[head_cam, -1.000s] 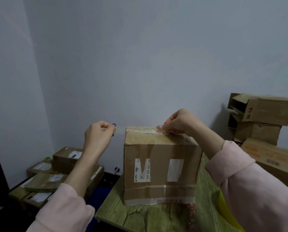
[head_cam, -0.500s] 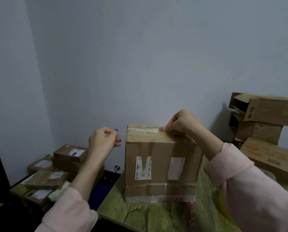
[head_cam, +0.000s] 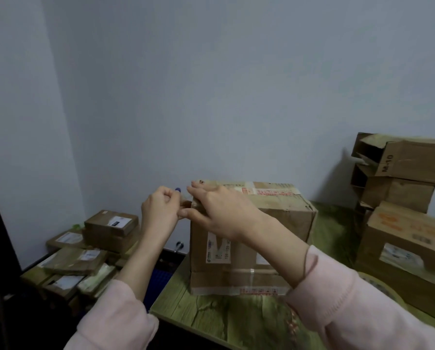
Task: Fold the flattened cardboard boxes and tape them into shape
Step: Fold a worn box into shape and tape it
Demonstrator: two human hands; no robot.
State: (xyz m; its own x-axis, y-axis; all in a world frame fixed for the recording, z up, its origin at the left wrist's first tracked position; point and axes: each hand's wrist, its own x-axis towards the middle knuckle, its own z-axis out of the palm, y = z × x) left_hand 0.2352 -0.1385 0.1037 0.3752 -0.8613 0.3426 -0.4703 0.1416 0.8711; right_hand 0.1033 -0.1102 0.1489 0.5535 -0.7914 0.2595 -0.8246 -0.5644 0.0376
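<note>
A brown cardboard box [head_cam: 282, 223] stands upright on the green wood-grain table [head_cam: 226, 319], with old labels on its front and tape [head_cam: 269, 191] along its top seam. My right hand [head_cam: 219, 210] lies over the box's top left edge, its fingers stretched out and pressing there, thumb on the side. My left hand [head_cam: 161, 210] hovers just left of that corner, curled around a small blue-tipped thing [head_cam: 177, 189]. What that thing is, I cannot tell. Both arms wear pink sleeves.
Two open-ended boxes [head_cam: 403, 170] are stacked at the right against the wall, above a larger box [head_cam: 411, 243]. A tape roll [head_cam: 378, 286] lies at the table's right edge. Several parcels [head_cam: 92, 251] are piled low on the left, beyond the table's left edge.
My right hand slid from the middle of the box's top to its left edge. My left hand moved right, close to that corner. The stretched tape strip is no longer seen.
</note>
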